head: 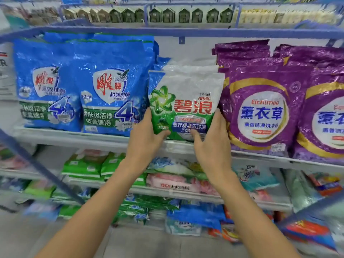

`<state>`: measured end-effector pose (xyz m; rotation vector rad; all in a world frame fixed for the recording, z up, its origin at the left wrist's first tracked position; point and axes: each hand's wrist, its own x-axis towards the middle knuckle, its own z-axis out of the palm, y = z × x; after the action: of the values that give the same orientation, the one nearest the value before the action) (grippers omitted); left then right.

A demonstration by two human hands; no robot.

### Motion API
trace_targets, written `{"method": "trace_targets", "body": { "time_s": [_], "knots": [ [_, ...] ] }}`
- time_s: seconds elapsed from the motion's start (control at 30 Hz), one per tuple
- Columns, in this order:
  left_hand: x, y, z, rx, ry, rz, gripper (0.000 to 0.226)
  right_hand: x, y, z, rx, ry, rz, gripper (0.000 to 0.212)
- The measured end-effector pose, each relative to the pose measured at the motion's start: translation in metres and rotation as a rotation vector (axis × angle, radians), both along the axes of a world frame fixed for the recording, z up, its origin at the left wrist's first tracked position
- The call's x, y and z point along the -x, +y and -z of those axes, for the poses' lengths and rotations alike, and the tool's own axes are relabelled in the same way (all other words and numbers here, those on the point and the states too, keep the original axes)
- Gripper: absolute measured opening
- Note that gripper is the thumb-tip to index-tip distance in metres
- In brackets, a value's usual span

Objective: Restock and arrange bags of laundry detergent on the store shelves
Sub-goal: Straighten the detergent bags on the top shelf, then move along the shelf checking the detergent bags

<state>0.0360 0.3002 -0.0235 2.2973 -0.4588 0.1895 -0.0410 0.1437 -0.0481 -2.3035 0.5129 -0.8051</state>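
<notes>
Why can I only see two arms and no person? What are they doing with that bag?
There is no robot here. The camera sits on a person's head and looks forward and down, so you only see their arms. It is the only picture. The left hand and the right hand hold the bottom of a white and green detergent bag, with fingers curled round its edges. The bag is at the shelf, in front of more white bags, between blue bags and purple bags. More packs lie on the lower shelves.
</notes>
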Motion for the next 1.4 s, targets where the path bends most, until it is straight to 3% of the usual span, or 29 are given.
{"method": "trace_targets", "body": {
  "time_s": [0.2,0.43,0.57,0.9,1.23,1.4],
  "knots": [
    [0.024,0.025,0.013,-0.153,-0.058,0.055,0.073,0.035,0.008,0.007,0.081,0.022,-0.059,0.058],
    [0.078,0.079,0.043,-0.282,-0.133,0.199,0.064,0.099,0.039,0.038,0.248,0.180,-0.080,0.056],
    [0.110,0.120,0.076,-0.356,-0.084,0.233,0.062,0.144,0.066,0.066,0.275,0.335,-0.041,0.058],
    [0.181,0.157,0.132,-0.421,0.064,0.303,0.058,0.240,0.094,0.118,0.092,0.591,0.043,0.063],
    [0.217,0.078,0.151,-0.397,0.151,0.342,0.057,0.280,0.020,0.128,0.001,0.639,0.132,0.048],
    [0.229,-0.012,0.156,-0.350,0.195,0.318,0.057,0.275,-0.078,0.128,-0.038,0.632,0.135,0.061]
  ]
}}
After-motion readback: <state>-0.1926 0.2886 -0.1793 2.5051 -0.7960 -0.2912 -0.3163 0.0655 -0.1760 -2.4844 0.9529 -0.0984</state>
